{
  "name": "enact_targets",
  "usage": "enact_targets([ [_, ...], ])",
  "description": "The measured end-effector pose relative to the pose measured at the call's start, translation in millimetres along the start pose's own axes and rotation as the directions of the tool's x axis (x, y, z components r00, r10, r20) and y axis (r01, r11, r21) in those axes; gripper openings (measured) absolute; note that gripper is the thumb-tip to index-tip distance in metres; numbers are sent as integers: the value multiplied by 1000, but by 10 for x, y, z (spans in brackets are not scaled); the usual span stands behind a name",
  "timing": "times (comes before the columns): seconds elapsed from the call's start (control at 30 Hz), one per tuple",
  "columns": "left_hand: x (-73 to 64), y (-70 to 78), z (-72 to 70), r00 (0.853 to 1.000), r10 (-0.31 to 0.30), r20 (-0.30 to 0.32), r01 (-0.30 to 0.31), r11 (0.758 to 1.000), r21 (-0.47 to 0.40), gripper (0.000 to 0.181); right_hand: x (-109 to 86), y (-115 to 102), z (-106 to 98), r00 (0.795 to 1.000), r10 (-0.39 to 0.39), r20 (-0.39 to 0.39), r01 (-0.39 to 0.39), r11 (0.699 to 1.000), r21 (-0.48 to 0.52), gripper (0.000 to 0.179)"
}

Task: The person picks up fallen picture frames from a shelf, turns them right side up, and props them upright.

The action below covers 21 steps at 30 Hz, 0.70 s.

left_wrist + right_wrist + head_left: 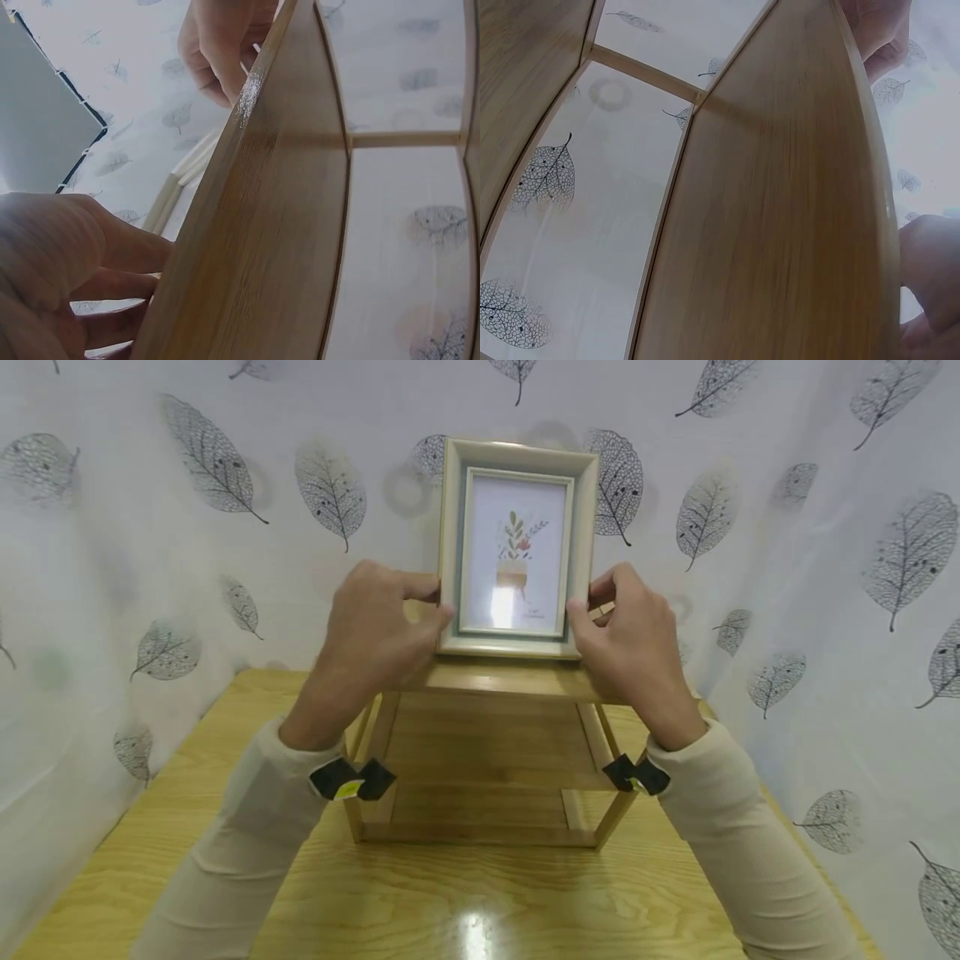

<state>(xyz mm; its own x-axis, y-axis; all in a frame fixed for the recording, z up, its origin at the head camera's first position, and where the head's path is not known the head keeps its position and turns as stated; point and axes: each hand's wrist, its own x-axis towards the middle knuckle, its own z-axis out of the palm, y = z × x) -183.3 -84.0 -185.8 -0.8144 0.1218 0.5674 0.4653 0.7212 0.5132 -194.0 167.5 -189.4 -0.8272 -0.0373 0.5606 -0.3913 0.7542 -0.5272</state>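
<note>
A cream picture frame [517,543] with a potted-plant print stands upright, tilted slightly back, at the top shelf of a light wooden rack [510,681]. My left hand [378,622] grips its left side near the lower corner, thumb on the front. On the opposite side, my right hand [630,635] pinches the lower right edge, thumb in front and fingers behind. In the left wrist view, the frame's pale corner [166,199] shows past the shelf edge, near the left hand [67,262]. The shelf board hides most of the frame there and all of it in the right wrist view.
The rack's lower shelf [487,735] lies below both hands, with posts at its sides. It stands on a wood-grain table [480,885]. White curtains with a leaf print [300,610] hang close behind and at both sides.
</note>
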Motion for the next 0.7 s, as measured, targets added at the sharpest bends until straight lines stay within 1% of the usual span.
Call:
enact_targets([
  [0.13, -4, -11, -9, 1000, -17, -5, 17, 999, -44, 25, -13, -11, -15, 1000, 13, 11, -13, 1000, 14, 22],
  [0.4, -4, 0, -38, 998, -48, -27, 46, 997, -59, 27, -29, -21, -29, 1000, -5, 0, 5, 1000, 28, 23],
  [0.53, -9, -5, -37, 998, -35, -50, 33, 998, -50, 26, -27, -17, -28, 1000, -10, 0, 10, 999, 38, 24],
  [0.7, -32, -23, -20, 998, 16, -57, -16, 1000, -3, 28, -36, -8, -36, 1000, -2, 19, 1, 999, 49, 26],
])
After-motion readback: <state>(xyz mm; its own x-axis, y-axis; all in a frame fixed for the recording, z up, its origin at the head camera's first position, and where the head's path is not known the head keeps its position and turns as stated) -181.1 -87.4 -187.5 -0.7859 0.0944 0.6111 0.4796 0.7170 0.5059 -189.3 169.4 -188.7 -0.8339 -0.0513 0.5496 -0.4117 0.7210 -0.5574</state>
